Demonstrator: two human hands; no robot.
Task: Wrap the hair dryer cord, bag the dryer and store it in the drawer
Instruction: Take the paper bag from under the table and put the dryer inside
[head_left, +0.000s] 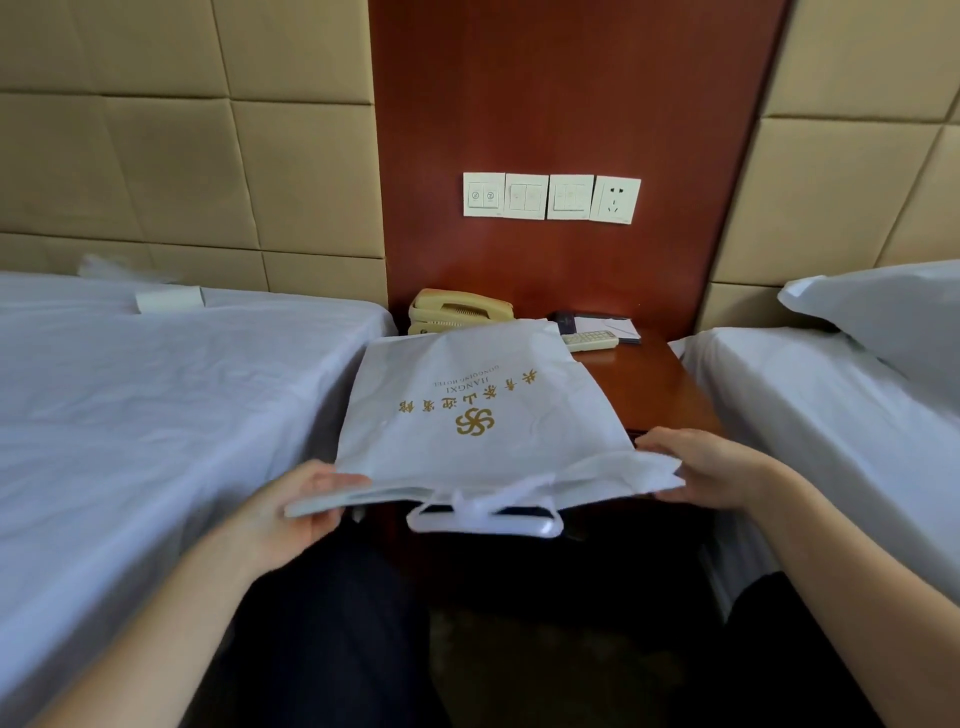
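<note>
The bag (483, 415) between my hands is white, soft and matte like non-woven cloth, faintly creased, a flat rectangle with a gold pinwheel emblem and gold lettering that reads upside down from where I stand. Its two strap handles (488, 519) droop in loops from the open end nearest me. It lies almost level over a glossy red-brown wooden nightstand (660, 384), its far end reaching a cream plastic telephone (457, 309), with a pale remote (589, 340) and some cards just to the right of that end. Behind rises a panel of the same polished wood carrying a row of white switch plates and a socket (550, 196), flanked by tan padded wall squares (156, 156). A bed with a smooth white sheet (156, 389) runs along my left, another bed (810, 395) along my right with a plump white pillow (883, 312) at its head. My left hand (306, 504) grips the bag's near left corner, thumb on top and fingers curled underneath. My right hand (701, 467) holds the near right edge, thumb over the cloth and fingers tucked below. The bag spans the gap between them, its mouth toward me; I cannot tell what it holds.
</note>
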